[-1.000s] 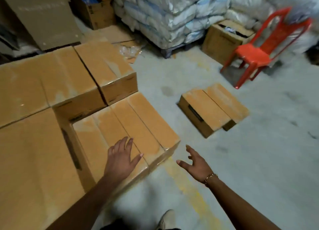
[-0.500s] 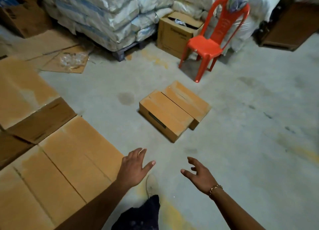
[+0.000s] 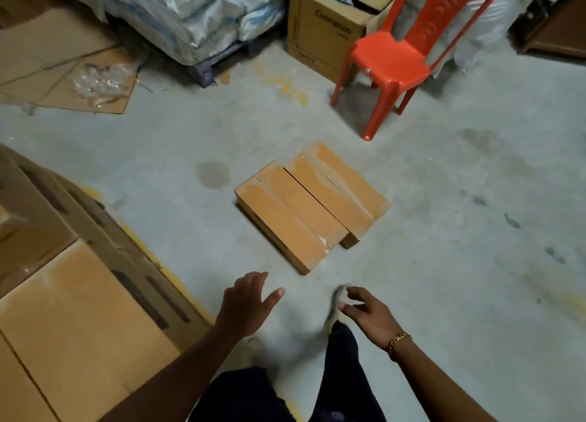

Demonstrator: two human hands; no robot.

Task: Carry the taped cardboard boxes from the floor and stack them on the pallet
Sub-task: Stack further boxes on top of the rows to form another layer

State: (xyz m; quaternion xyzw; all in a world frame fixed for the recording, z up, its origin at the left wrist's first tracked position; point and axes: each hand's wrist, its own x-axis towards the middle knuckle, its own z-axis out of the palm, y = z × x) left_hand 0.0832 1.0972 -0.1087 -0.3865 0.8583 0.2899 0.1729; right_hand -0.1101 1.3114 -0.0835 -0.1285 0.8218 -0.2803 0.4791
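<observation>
Two flat taped cardboard boxes lie side by side on the grey concrete floor: the nearer box (image 3: 285, 220) and the farther box (image 3: 341, 190) touching it. My left hand (image 3: 245, 304) hovers open a short way in front of them, fingers spread, holding nothing. My right hand (image 3: 369, 315), with a gold bracelet, is also empty, fingers loosely curved. The stack of boxes (image 3: 73, 320) fills the lower left; the pallet under it is hidden.
A red plastic chair (image 3: 396, 60) stands beyond the boxes, with an open Crompton carton (image 3: 323, 31) behind it. Wrapped sacks (image 3: 196, 12) sit on a pallet at the back. Flattened cardboard (image 3: 63, 69) with crumpled plastic lies at left. My legs and shoes are below my hands.
My view has turned away from the stack and closed in on the two floor boxes. My left hand has left the stacked box top; both hands now reach forward, empty.
</observation>
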